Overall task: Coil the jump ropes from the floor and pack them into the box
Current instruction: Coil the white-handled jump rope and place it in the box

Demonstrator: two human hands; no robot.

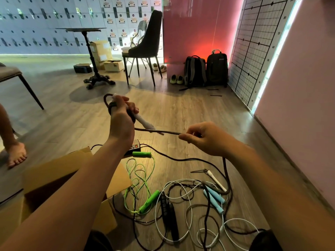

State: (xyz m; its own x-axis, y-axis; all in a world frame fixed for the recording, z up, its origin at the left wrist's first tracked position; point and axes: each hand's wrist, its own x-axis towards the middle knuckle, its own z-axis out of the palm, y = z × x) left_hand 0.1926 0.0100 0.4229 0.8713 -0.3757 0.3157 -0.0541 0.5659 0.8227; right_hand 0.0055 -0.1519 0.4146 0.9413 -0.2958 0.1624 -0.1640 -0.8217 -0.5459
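Wood-grain planks cover the floor [181, 109], grey-brown and matt. It runs back to a wall of pale lockers [45, 24] and a glossy pink wall [299, 87]. A round pedestal table [81, 29], a dark padded chair [148, 44] and two black backpacks [216, 67] stand at the far side.

The left hand [121, 120] grips a smooth white handle [143, 121] with loops of dark rope [157, 131] wound round its fingers. That rope stretches taut to the right hand [204, 138], whose fingers pinch it, and then drops to the floor.

Below lie a thin green rope [141, 171], a white cord [190, 214] with light blue grips, and ribbed black handles [170, 214], all tangled. An open cardboard box [50, 171] sits at lower left, just beside them.
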